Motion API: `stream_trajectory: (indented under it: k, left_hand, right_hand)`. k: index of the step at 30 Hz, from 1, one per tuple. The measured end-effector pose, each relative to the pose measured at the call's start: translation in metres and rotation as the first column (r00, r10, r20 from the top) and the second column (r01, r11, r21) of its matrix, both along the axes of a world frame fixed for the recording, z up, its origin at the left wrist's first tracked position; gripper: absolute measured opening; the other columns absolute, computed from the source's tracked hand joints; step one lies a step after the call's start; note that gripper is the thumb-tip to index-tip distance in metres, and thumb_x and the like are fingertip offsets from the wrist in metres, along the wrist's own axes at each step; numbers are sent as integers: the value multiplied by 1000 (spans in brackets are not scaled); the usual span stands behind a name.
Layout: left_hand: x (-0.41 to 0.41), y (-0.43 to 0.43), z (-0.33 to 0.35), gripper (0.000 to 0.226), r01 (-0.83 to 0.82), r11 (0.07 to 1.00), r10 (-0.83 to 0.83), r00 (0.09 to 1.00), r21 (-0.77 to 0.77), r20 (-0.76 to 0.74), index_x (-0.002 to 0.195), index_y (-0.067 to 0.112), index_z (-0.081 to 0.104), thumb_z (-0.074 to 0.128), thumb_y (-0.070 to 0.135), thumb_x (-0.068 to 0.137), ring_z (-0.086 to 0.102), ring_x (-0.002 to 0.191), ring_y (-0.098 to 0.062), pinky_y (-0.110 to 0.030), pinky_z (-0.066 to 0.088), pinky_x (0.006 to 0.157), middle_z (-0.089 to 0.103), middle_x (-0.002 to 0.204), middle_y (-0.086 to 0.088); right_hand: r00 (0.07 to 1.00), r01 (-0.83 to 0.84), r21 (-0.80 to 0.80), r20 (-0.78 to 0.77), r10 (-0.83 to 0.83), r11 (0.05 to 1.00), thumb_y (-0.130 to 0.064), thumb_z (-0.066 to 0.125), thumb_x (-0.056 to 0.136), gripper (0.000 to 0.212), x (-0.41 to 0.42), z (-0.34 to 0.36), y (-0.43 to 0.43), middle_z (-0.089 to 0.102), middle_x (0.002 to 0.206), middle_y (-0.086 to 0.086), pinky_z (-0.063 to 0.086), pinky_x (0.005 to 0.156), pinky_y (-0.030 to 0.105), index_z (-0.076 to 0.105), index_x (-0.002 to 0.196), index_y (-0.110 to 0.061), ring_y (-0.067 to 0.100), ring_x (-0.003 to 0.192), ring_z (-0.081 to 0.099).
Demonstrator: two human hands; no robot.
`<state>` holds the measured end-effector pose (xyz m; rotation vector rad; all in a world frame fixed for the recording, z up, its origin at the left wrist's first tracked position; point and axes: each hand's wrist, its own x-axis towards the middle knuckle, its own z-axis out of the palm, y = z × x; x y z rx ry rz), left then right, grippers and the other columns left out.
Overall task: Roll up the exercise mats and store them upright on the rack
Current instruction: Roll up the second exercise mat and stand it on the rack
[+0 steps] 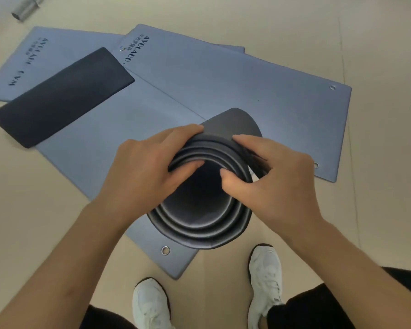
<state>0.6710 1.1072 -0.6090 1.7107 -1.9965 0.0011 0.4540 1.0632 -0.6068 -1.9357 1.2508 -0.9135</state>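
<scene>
Left hand (150, 162) pinching the upper left rim of a loosely rolled dark mat (199, 224), thumb inside the coil, fingers curled over the outer layers. Right hand (271, 176) pinching the upper right rim the same way, thumb tucked inside, fingers wrapped around the outside. Roll held end-on toward the camera, open spiral of several layers visible, a loose flap of the outer end standing up behind the fingers. Directly beneath and beyond the roll, a large blue-grey mat (223, 86) spread flat on the floor (377, 222), metal eyelets at its corners, "AVOCADO" printed near its far end. Partly under it, to the far left, a second blue-grey mat (17, 67) with similar lettering. Across both, a small dark rectangular mat (62, 96) lying flat at an angle. Below the roll, two white shoes (266, 281) planted on the floor. At the far upper left corner, a grey metal tube (24, 8) lying near the edge.
</scene>
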Motion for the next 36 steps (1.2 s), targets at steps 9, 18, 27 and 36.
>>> stream_trajectory:
  k: [9, 18, 27, 36]
  left_hand:
    - [-5, -5, 21, 43, -144, 961, 200, 950, 234, -240, 133, 16, 63, 69, 32, 94, 67, 89, -11, -21, 47, 72, 74, 115, 5]
    - [-12, -2, 145, 37, -348, 782, 547, 781, 518, -301, 130, 14, 64, 71, 25, 95, 72, 84, -26, -38, 54, 77, 77, 98, -2]
    - [20, 85, 293, 41, -415, 499, 757, 636, 761, -149, 133, 27, 58, 64, 43, 95, 69, 96, -28, -37, 48, 81, 75, 106, -1]
    - [106, 208, 340, 43, -368, 371, 911, 321, 852, -258, 123, 33, 59, 70, 53, 87, 57, 77, 0, -13, 33, 62, 63, 93, 21]
  right_hand:
    - [921, -77, 446, -310, 235, 892, -42, 79, 78, 90, 3, 47, -23, 40, 160, -1, 38, 117, 48, 32, 155, -41, 19, 150, 33]
    - [806, -192, 396, -458, 374, 898, -23, 68, 93, 56, 45, 151, -59, 72, 115, 7, 52, 94, 41, 51, 145, -15, 29, 103, 67]
    - [747, -357, 572, -300, 593, 738, -18, 70, 88, 24, 93, 291, -6, 72, 84, -9, 54, 75, 27, 71, 110, -26, 9, 77, 65]
    - [634, -406, 563, -394, 665, 720, -24, 73, 91, 29, 203, 353, 95, 69, 80, -12, 57, 75, 27, 70, 120, -28, 7, 71, 64]
